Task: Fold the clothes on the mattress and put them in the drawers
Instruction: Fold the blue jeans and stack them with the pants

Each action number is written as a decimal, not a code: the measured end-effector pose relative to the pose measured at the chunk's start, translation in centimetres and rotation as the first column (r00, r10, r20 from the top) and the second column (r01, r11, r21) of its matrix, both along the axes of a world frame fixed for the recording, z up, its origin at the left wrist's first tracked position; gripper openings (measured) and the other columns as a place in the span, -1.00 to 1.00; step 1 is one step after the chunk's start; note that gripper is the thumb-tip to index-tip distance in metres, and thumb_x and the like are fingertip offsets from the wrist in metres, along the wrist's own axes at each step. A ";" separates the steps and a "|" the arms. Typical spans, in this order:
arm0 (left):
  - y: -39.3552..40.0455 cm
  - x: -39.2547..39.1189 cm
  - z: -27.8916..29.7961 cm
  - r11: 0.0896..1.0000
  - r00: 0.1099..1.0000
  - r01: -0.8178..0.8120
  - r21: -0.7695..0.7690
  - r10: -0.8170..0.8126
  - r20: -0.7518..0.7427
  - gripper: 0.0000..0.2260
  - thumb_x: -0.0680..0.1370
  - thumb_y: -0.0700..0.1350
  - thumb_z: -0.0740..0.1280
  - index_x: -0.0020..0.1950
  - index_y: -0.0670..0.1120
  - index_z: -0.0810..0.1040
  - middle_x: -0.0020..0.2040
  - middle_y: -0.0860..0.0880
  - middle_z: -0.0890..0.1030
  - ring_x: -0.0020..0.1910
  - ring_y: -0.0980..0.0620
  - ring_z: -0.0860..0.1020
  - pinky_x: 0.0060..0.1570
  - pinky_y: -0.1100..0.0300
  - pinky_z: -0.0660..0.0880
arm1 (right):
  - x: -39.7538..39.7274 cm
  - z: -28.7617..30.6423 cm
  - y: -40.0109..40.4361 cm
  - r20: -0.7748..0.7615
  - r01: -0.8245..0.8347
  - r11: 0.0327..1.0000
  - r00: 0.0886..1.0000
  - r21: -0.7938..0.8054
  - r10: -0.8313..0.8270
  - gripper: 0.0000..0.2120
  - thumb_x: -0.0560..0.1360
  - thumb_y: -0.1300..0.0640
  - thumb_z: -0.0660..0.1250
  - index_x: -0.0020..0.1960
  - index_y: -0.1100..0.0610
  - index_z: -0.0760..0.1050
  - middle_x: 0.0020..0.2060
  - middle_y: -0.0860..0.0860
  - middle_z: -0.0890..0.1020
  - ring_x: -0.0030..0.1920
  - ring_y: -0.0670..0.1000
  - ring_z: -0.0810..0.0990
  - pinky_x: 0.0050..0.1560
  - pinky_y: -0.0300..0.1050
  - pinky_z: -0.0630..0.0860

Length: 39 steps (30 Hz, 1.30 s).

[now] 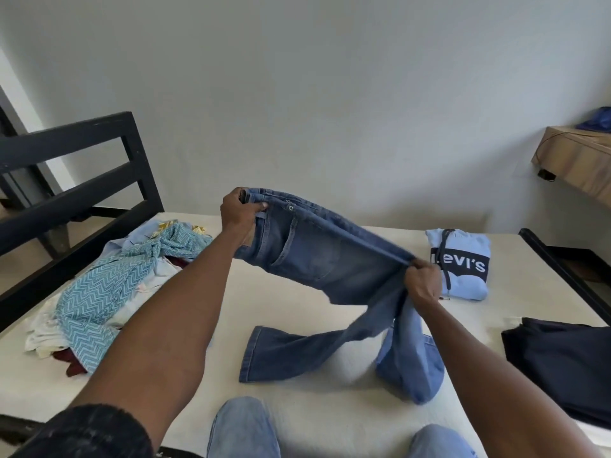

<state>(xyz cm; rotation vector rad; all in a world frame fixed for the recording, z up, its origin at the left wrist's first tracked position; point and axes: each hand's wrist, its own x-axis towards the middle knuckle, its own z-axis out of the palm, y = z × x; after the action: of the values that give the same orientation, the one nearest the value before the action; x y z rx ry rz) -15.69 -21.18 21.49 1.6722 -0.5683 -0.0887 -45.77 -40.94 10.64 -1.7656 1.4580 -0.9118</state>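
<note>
Pair of blue denim jeans [307, 256] held above white mattress [297, 411], left hand [238, 210] gripping waistband, right hand [425, 281] pinching the legs' fold, hems trailing on mattress, folded light-blue Levi's hoodie [459, 264] beyond, unfolded clothes heap [109, 285] at left, dark navy garment [562, 365] at right.

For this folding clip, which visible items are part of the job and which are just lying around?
Job:
- blue denim jeans, gripped by left hand and right hand
- folded light-blue Levi's hoodie
- heap of unfolded clothes, teal zigzag cloth on top
- dark navy garment
- white mattress

Lying about:
- black bed frame
- wooden shelf
</note>
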 end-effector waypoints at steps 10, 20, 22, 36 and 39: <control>0.4 -3.2 -6.7 0.973 0.975 -0.223 0.060 0.223 -0.002 -0.73 0.61 0.08 0.27 0.17 -0.07 0.37 -0.03 -0.04 0.58 -0.12 -0.08 0.50 -0.12 0.06 0.40 | 0.9 8.9 -1.3 0.142 0.184 0.964 0.977 -0.194 -0.158 -0.62 0.44 0.37 0.10 0.12 0.25 0.60 0.13 0.23 0.57 0.18 0.24 0.51 0.17 -0.02 0.37; 2.1 2.1 -6.6 0.948 0.818 0.310 -0.074 -0.306 -0.487 -0.69 0.44 -0.06 0.52 0.09 -0.20 0.65 -0.03 -0.18 0.69 -0.17 -0.11 0.67 -0.11 0.04 0.62 | 1.2 22.0 -7.5 -0.775 -0.385 0.922 0.593 -0.035 0.218 -0.80 0.49 0.15 0.20 -0.09 0.28 0.51 -0.06 0.15 0.57 0.06 0.23 0.57 0.00 -0.02 0.45; 2.8 3.7 -9.3 0.927 0.765 0.366 0.079 -0.251 -0.593 -0.54 0.40 0.05 0.55 0.14 -0.23 0.62 0.01 -0.22 0.68 -0.13 -0.16 0.67 -0.09 -0.02 0.63 | 3.0 19.4 -8.5 -0.847 -0.460 0.886 0.447 0.056 0.286 -0.82 0.53 0.21 0.23 -0.01 0.26 0.57 0.06 0.19 0.61 0.10 0.20 0.58 0.12 -0.02 0.49; 7.6 0.7 -31.8 0.638 0.768 0.105 0.763 0.435 -0.470 0.01 0.26 0.37 0.50 0.47 -0.26 0.31 0.43 -0.24 0.38 0.36 -0.23 0.40 0.31 -0.07 0.42 | 6.6 -20.6 4.1 -0.672 -0.609 0.660 0.266 0.439 0.692 -0.59 0.58 0.14 0.15 0.42 0.13 0.39 0.41 0.08 0.42 0.38 0.18 0.37 0.36 0.06 0.31; 6.9 0.7 -32.2 0.682 0.723 0.117 0.722 0.440 -0.533 -0.07 0.31 0.33 0.50 0.43 -0.28 0.36 0.38 -0.22 0.44 0.31 -0.21 0.45 0.28 0.03 0.42 | 7.9 -20.3 3.7 -0.692 -0.597 0.718 0.346 0.358 0.633 -0.61 0.62 0.02 0.09 0.38 0.11 0.43 0.36 0.08 0.46 0.36 0.17 0.38 0.33 0.09 0.32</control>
<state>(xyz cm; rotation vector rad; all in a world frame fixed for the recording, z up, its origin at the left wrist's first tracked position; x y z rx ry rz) -14.94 -14.30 -10.71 2.2655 0.2681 -0.8609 -37.86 -37.25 -9.68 -2.5680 1.0048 0.4008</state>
